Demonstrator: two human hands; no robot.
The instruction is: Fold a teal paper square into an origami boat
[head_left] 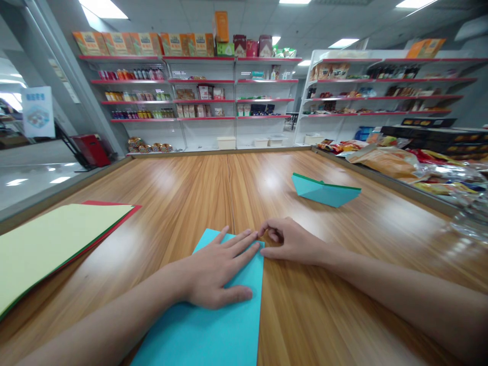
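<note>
A sheet of bright blue paper (224, 333) lies on the wooden table in front of me, its near end running out of the frame. It looks folded, but its layers are hard to make out. My left hand (221, 269) rests flat on the sheet, fingers spread toward its far right corner. At that corner, my right hand (290, 241) has curled fingers, with the index fingertip and thumb tip on either side of the paper's corner. Farther back on the right stands a folded blue paper boat (326, 192) with a green upper edge, apart from both hands.
Cream paper (57, 239) lies on green and red sheets at the left of the wooden table (183, 188). Packaged snacks (396, 160) and black boxes (438, 134) crowd beyond the right edge. Stocked shelves (202, 100) stand behind. A red crate (91, 150) sits at far left.
</note>
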